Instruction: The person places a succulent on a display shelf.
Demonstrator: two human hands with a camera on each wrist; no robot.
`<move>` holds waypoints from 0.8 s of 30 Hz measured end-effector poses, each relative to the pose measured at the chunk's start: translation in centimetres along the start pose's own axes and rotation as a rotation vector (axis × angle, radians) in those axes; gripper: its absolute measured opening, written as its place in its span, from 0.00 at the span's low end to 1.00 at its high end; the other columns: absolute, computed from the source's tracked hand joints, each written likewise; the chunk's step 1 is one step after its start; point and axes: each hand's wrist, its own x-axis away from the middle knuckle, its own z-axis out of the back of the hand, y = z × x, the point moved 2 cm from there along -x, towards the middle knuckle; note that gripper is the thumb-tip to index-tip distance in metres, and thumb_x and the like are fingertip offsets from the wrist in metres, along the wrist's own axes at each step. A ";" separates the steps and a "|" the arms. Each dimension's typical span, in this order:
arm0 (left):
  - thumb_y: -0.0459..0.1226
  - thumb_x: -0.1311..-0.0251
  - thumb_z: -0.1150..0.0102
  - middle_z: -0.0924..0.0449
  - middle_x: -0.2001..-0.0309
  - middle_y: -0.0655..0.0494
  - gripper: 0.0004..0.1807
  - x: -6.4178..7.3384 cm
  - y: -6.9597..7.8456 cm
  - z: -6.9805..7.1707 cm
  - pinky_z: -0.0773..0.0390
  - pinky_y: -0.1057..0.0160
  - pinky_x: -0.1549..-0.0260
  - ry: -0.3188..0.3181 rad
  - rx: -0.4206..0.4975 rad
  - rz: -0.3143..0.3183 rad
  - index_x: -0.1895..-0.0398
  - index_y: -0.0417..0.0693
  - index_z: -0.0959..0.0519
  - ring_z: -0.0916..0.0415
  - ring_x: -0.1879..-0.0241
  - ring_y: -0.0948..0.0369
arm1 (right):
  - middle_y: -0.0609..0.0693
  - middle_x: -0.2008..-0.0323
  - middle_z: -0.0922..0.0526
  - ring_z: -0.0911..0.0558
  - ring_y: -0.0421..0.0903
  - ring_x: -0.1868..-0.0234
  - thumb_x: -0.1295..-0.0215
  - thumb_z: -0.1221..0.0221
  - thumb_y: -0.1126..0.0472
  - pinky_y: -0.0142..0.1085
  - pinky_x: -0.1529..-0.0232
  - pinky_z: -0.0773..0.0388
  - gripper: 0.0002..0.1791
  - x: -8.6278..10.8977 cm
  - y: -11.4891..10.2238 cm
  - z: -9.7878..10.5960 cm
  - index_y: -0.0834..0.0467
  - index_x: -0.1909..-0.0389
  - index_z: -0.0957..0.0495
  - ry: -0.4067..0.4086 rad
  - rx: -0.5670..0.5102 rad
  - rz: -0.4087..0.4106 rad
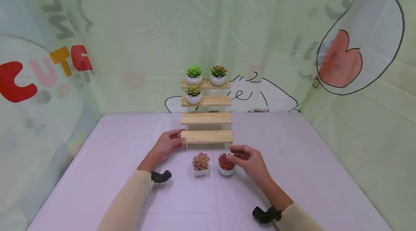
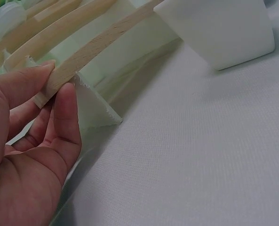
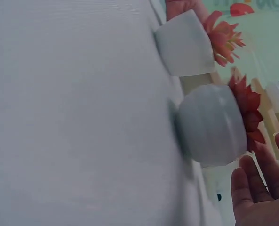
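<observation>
My left hand (image 1: 168, 145) pinches the left end of the lowest board of a tiered wooden plant stand (image 1: 206, 137); in the left wrist view, thumb and fingers close on the board's end (image 2: 59, 80). Beside the dark red succulent (image 1: 225, 162) in a round white pot (image 3: 212, 125) is my right hand (image 1: 250, 160). Its fingers are loosely bent near the leaves, and the right wrist view shows no grip on the pot. Left of that plant, a pink succulent (image 1: 200, 162) stands upright in a square white pot (image 3: 186, 44), before the stand.
A green succulent (image 1: 194, 73) and a brownish one (image 1: 219, 73) stand on the top board. A yellow-green succulent (image 1: 193, 92) sits at the left of the board below. A pale cloth covers the table (image 1: 97, 173); printed curtains (image 1: 146, 43) surround it.
</observation>
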 end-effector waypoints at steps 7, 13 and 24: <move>0.26 0.33 0.40 0.24 0.55 0.53 0.29 0.2 0.0 0.0 0.14 0.68 0.60 -0.001 -0.001 -0.007 0.28 0.35 0.31 0.21 0.58 0.62 | 0.59 0.39 0.20 0.18 0.52 0.40 0.43 0.25 0.59 0.31 0.44 0.17 0.34 0.9 1.3 -0.2 0.61 0.35 0.24 -0.069 -0.021 -0.008; 0.27 0.32 0.39 0.23 0.54 0.53 0.29 0.4 0.1 0.0 0.14 0.68 0.59 -0.002 -0.009 0.001 0.28 0.36 0.31 0.21 0.58 0.62 | 0.63 0.35 0.23 0.22 0.54 0.35 0.46 0.24 0.64 0.32 0.38 0.20 0.43 1.4 1.6 -0.4 0.64 0.29 0.32 -0.136 -0.026 -0.005; 0.27 0.33 0.39 0.23 0.54 0.54 0.29 0.1 -0.1 0.1 0.14 0.68 0.59 -0.010 -0.001 -0.002 0.28 0.36 0.31 0.21 0.58 0.62 | 0.61 0.38 0.20 0.20 0.54 0.35 0.47 0.24 0.65 0.35 0.39 0.20 0.37 1.4 1.3 -1.0 0.65 0.35 0.25 -0.111 0.031 -0.064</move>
